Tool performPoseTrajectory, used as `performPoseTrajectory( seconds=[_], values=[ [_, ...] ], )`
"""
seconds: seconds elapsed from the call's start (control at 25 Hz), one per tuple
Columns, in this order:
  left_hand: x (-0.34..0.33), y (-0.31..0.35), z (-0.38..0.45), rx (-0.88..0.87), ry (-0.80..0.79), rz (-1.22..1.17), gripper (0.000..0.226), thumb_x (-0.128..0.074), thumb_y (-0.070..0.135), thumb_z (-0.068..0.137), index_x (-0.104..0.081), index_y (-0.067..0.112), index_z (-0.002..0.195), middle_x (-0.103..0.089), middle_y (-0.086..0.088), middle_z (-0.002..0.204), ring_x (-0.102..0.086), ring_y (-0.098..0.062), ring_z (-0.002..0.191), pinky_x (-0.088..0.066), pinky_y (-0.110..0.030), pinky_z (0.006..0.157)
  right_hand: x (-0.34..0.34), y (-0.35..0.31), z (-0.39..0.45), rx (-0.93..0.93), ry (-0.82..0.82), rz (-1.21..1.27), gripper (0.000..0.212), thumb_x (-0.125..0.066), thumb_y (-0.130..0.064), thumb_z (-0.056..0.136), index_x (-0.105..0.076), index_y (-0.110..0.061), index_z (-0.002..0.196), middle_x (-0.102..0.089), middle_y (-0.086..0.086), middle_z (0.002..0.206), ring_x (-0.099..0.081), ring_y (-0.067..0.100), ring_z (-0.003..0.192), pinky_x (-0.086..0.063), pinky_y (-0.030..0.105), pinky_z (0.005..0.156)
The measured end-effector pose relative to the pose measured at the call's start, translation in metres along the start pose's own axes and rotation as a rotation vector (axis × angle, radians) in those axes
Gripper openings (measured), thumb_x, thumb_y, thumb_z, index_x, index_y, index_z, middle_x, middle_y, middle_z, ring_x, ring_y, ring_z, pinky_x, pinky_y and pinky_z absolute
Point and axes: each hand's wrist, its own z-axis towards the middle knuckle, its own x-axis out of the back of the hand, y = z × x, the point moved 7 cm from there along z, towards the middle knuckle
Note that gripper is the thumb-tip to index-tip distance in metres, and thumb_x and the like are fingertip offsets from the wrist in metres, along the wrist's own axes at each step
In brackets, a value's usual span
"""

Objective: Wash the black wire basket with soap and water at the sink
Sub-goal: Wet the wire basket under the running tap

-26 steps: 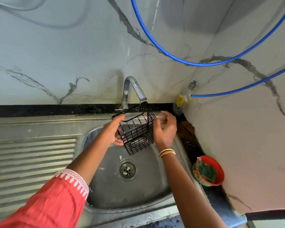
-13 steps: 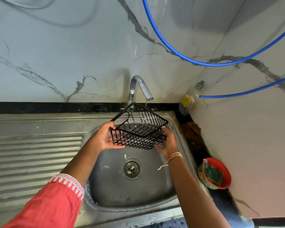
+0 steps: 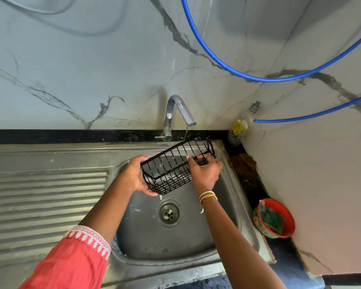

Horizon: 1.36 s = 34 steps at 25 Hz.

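Black wire basket (image 3: 176, 166) hangs tilted over the bowl of the stainless steel sink (image 3: 233, 205), under the spout of the curved chrome tap (image 3: 178, 112), where a thin stream of water falls. Left hand (image 3: 137, 176) clasps its lower left end; right hand (image 3: 205, 172) closes on its near rim, fingers (image 3: 193, 161) hooked through the wires.

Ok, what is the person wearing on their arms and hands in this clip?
The left arm has a coral-red sleeve ending in a white lace cuff with a leaf-like pattern. The right arm is bare, with thin gold and white bangles at the wrist. Both hands are gloveless; no rings are visible.
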Motion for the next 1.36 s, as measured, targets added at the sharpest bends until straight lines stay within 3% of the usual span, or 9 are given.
performPoseTrajectory(
  seconds=[0.12,0.32,0.44,0.76,0.84,0.96,1.12,1.24,1.36],
  values=[
    [-0.004,0.008,-0.001,-0.028,0.037,0.117,0.071,-0.049,0.039,0.088,-0.023,0.015,0.149,-0.014,-0.02,0.157,-0.025,-0.046,0.137,-0.031,-0.067,0.099,-0.008,-0.019,-0.011,0.205,0.016,-0.127,0.035,-0.082,-0.036,0.069,-0.066,-0.014,0.091,-0.04,0.008,0.126,-0.047,0.026,0.118,-0.044,0.036,0.099],
    [-0.048,0.026,-0.01,-0.053,-0.191,0.183,0.094,-0.07,0.054,0.07,-0.034,0.008,0.143,-0.05,-0.021,0.135,-0.049,-0.043,0.122,-0.034,-0.066,0.099,-0.034,-0.038,-0.047,0.715,-0.063,-0.387,0.02,-0.081,-0.019,0.064,-0.071,-0.009,0.078,-0.049,0.02,0.118,-0.045,0.037,0.111,-0.049,0.04,0.088],
    [-0.047,0.027,-0.004,-0.044,-0.028,0.248,0.124,-0.084,0.058,0.05,-0.018,0.024,0.149,-0.024,-0.023,0.15,-0.037,-0.052,0.125,-0.034,-0.073,0.091,-0.044,-0.032,-0.07,0.85,-0.123,-0.484,0.018,-0.078,-0.022,0.066,-0.071,-0.01,0.076,-0.052,0.02,0.114,-0.043,0.036,0.112,-0.052,0.041,0.08],
    [-0.034,0.012,0.027,-0.028,0.114,0.253,0.067,-0.07,0.053,0.057,-0.054,0.013,0.108,-0.057,-0.012,0.106,-0.056,-0.03,0.088,-0.046,-0.042,0.085,-0.024,-0.045,-0.089,1.051,-0.16,-0.291,0.015,-0.064,-0.024,0.083,-0.074,-0.013,0.083,-0.055,0.014,0.124,-0.052,0.028,0.115,-0.048,0.032,0.089],
    [-0.03,0.016,0.025,-0.076,0.115,0.316,0.056,-0.063,0.054,0.07,-0.055,0.015,0.109,-0.058,-0.016,0.105,-0.057,-0.035,0.094,-0.046,-0.049,0.089,-0.004,-0.05,-0.07,0.987,-0.064,-0.185,0.015,-0.064,-0.021,0.081,-0.074,-0.011,0.088,-0.055,0.015,0.121,-0.052,0.023,0.111,-0.043,0.03,0.092],
    [-0.014,0.026,0.021,-0.161,0.123,0.302,0.047,-0.063,0.042,0.08,-0.052,0.012,0.115,-0.053,-0.02,0.121,-0.053,-0.043,0.108,-0.04,-0.061,0.098,0.032,-0.032,-0.013,0.407,0.178,0.099,0.021,-0.062,-0.025,0.081,-0.067,-0.016,0.1,-0.047,0.002,0.112,-0.049,0.014,0.105,-0.043,0.032,0.091],
    [0.007,0.029,0.024,-0.151,0.072,0.042,0.078,-0.07,0.048,0.07,-0.04,0.014,0.134,-0.046,-0.023,0.13,-0.048,-0.054,0.113,-0.037,-0.072,0.092,0.013,0.019,0.019,-0.246,-0.132,0.399,0.028,-0.052,-0.038,0.094,-0.062,-0.016,0.109,-0.06,0.005,0.116,-0.054,0.026,0.117,-0.04,0.034,0.099],
    [0.011,0.019,0.024,-0.106,0.082,-0.161,0.093,-0.068,0.059,0.072,-0.024,0.023,0.145,-0.031,-0.032,0.141,-0.041,-0.063,0.117,-0.037,-0.072,0.093,0.017,0.023,0.02,-0.073,-0.197,0.161,0.043,-0.047,-0.044,0.096,-0.066,-0.005,0.097,-0.065,0.019,0.097,-0.061,0.025,0.089,-0.047,0.038,0.085],
    [0.01,0.006,0.027,0.014,0.05,-0.221,0.099,-0.058,0.071,0.075,-0.028,0.005,0.142,-0.043,-0.042,0.126,-0.048,-0.06,0.109,-0.04,-0.065,0.097,0.015,0.01,0.023,0.197,-0.299,-0.055,0.036,-0.052,-0.04,0.093,-0.054,-0.015,0.067,-0.053,-0.001,0.058,-0.046,0.01,0.056,-0.036,0.028,0.057]
  ],
)
